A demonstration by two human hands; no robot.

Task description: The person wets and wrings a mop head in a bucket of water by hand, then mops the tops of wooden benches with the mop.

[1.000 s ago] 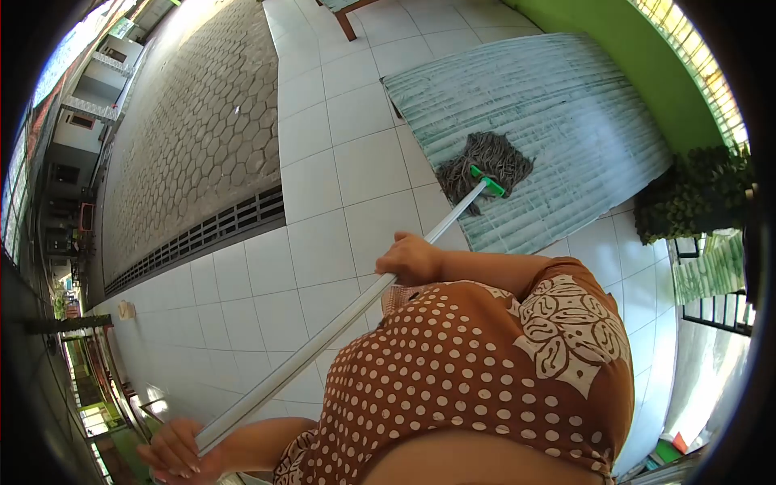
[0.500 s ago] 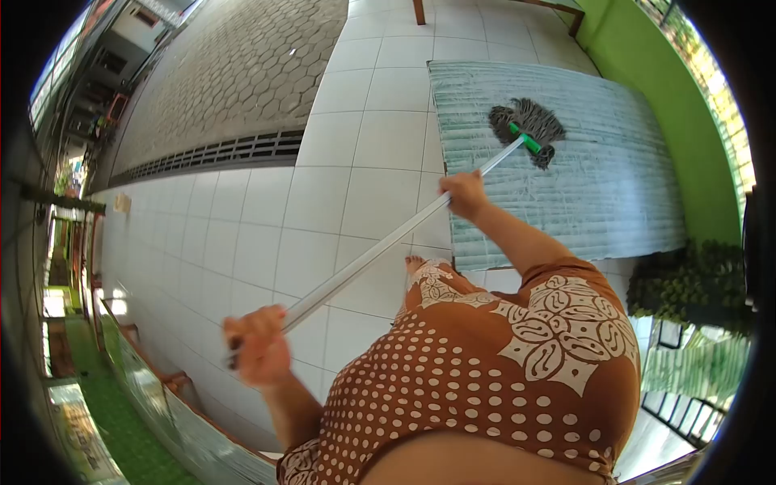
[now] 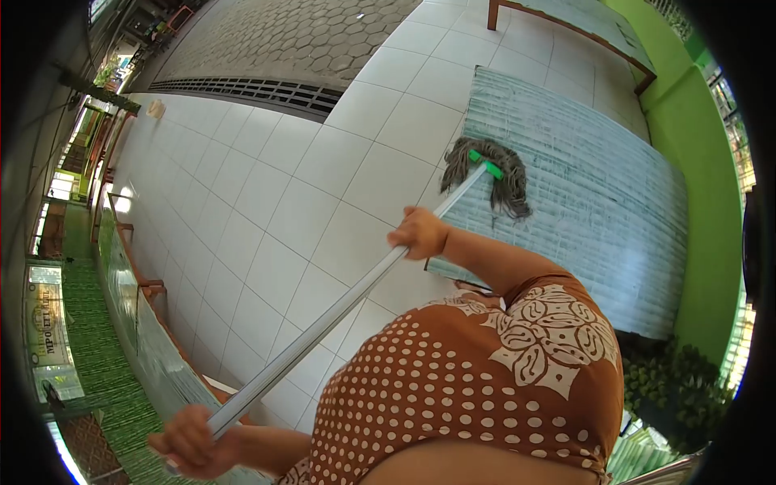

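Observation:
A mop with a pale metal handle (image 3: 323, 322) runs diagonally across the view. Its dark grey string head (image 3: 509, 186), joined by a green clamp, lies over the near left edge of a flat surface streaked pale green and white (image 3: 582, 210). My right hand (image 3: 420, 233) is closed around the handle partway down, left of that surface. Close to the handle's upper end, at the lower left, my left hand (image 3: 198, 443) is wrapped round it, slightly blurred. Part of a foot shows beside the surface's near edge, beyond my brown patterned clothing.
White floor tiles (image 3: 234, 186) stretch to the left, up to a dark drain grate (image 3: 250, 90) and hexagonal paving. A wood-framed table (image 3: 558, 24) stands at the top. A green wall (image 3: 687, 137) bounds the right, with a leafy plant (image 3: 671, 388) below. Wood-edged, glossy-topped furniture (image 3: 149, 339) lines the lower left.
The mop head has slid left and slightly down across the streaked surface to its edge. Both hands have moved down and left with the handle. The whole view has tilted.

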